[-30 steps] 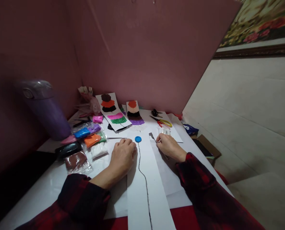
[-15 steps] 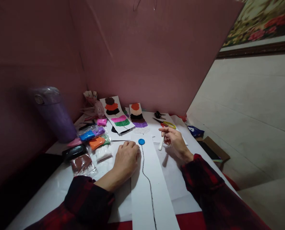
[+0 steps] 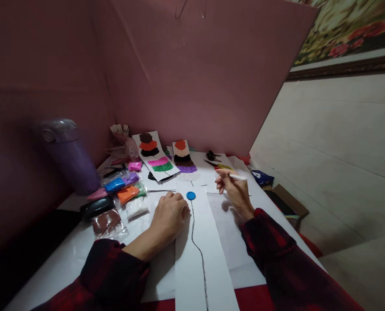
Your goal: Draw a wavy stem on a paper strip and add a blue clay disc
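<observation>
My left hand (image 3: pixel 169 216) lies on the table beside the left edge of a long white paper strip (image 3: pixel 192 268). Its fingers are bent and closed together, and whatever is under them is hidden. A flat round blue piece of clay (image 3: pixel 190 195) sits near the strip's top, above a wavy black line drawn downward. Raised to the right of the strip, my right hand (image 3: pixel 234 190) is closed around a slim white plastic tool (image 3: pixel 238 177), whose end points right past the knuckles.
Bags of coloured clay (image 3: pixel 115 185) lie on the left, near a purple bottle (image 3: pixel 71 160). Behind the strip are painted paper cards (image 3: pixel 155 162). Scissors (image 3: pixel 213 164) and keys (image 3: pixel 211 155) lie at the back right. An open cardboard box (image 3: pixel 289 203) stands beyond the table's right edge.
My right hand has turned the white tool: its end pointed down toward the table before and now points right. The left hand stays in place. The view has shifted slightly.
</observation>
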The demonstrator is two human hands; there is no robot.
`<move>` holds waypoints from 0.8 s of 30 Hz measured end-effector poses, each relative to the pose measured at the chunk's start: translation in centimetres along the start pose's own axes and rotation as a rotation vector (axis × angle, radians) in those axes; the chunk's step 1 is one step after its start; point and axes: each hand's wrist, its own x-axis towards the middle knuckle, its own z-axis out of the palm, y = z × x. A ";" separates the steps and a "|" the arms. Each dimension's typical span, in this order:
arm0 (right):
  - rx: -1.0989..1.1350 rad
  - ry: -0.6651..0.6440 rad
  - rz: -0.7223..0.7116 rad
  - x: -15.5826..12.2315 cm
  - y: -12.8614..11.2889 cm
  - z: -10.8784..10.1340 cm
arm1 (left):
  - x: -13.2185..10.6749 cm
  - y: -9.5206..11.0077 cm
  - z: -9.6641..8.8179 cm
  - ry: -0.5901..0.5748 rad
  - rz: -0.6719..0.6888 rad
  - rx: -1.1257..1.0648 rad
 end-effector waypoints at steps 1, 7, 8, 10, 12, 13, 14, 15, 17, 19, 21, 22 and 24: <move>-0.003 -0.017 0.012 -0.1 0.0 0.0 | 0.0 0.2 0.0 -0.006 0.005 0.001; 0.030 -0.160 0.078 -1.3 0.5 1.1 | -0.3 0.9 0.1 -0.020 0.079 0.073; 0.041 -0.172 0.101 -1.5 0.6 1.4 | -0.4 0.9 0.1 -0.026 0.096 0.085; 0.054 -0.175 0.125 -1.7 0.6 1.8 | -0.5 1.0 0.2 -0.036 0.120 0.107; 0.061 -0.158 0.112 -1.4 0.4 1.9 | -0.6 1.1 0.4 -0.032 0.127 0.120; 0.064 -0.144 0.100 -1.1 0.2 1.9 | -0.7 1.2 0.4 -0.026 0.127 0.119; 0.071 -0.130 0.091 -0.6 0.0 1.7 | -0.8 1.3 0.5 -0.021 0.128 0.115; 0.082 -0.115 0.089 -0.1 -0.2 1.5 | -0.8 1.4 0.6 -0.020 0.131 0.111; 0.106 -0.091 0.107 0.9 -0.5 1.2 | -0.9 1.8 0.6 -0.027 0.127 0.122; 0.129 -0.090 0.151 1.6 -0.7 1.1 | -0.8 2.3 0.5 -0.042 0.120 0.164; 0.141 -0.111 0.211 1.8 -0.7 1.4 | -0.7 2.9 0.3 -0.075 0.121 0.237; 0.143 -0.126 0.240 1.7 -0.6 1.8 | -0.6 3.2 0.3 -0.100 0.125 0.276; 0.143 -0.161 0.287 1.5 -0.6 2.7 | -0.4 3.8 0.3 -0.150 0.133 0.343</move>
